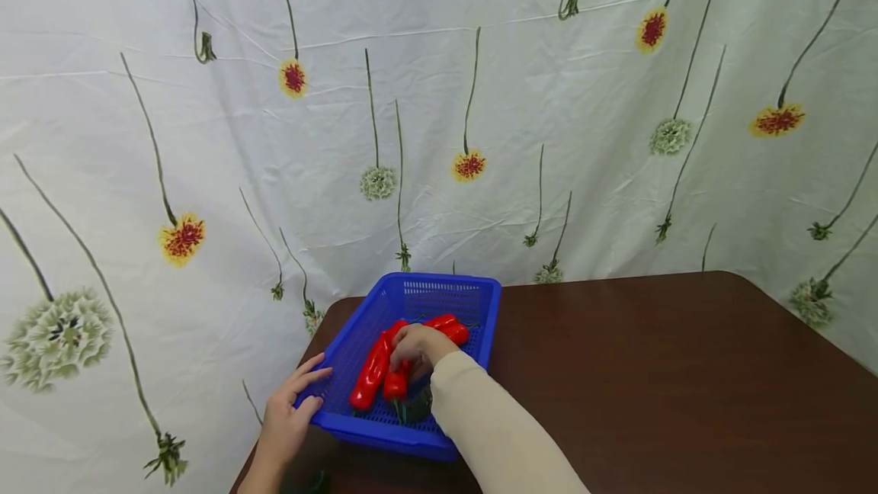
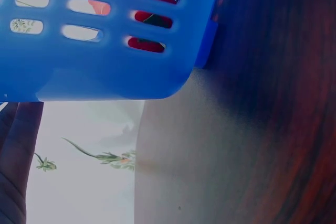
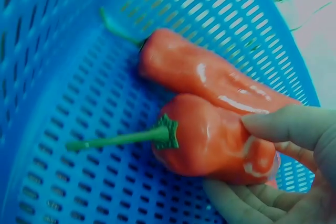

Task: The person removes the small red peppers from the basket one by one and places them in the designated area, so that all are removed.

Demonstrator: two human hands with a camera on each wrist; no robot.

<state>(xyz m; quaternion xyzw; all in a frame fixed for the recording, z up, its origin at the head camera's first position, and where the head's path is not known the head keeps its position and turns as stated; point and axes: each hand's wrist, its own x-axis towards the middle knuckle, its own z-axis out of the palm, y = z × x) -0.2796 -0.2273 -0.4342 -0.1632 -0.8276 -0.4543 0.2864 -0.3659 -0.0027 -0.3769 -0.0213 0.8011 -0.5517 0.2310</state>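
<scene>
My right hand (image 1: 420, 347) reaches into the blue plastic basket (image 1: 343, 424). Its thumb and fingers grip a short red pepper (image 3: 194, 140) with a long green stem, just over the slotted floor. Alongside lies a longer red pepper (image 1: 371, 376), seen too in the right wrist view. More red peppers (image 1: 444, 320) lie toward the back, partly behind the hand. Close below the gripped pepper is a dark green object (image 1: 417, 407), half covered by the sleeve. At the basket's near left corner my left hand (image 1: 291, 406) holds the rim, fingers spread over it.
The basket stands at the left end of a dark brown table (image 1: 617, 372). Behind and to the left hangs a white cloth (image 1: 425, 235) printed with flowers. A dark object (image 1: 317, 481) shows at the bottom edge, below the basket.
</scene>
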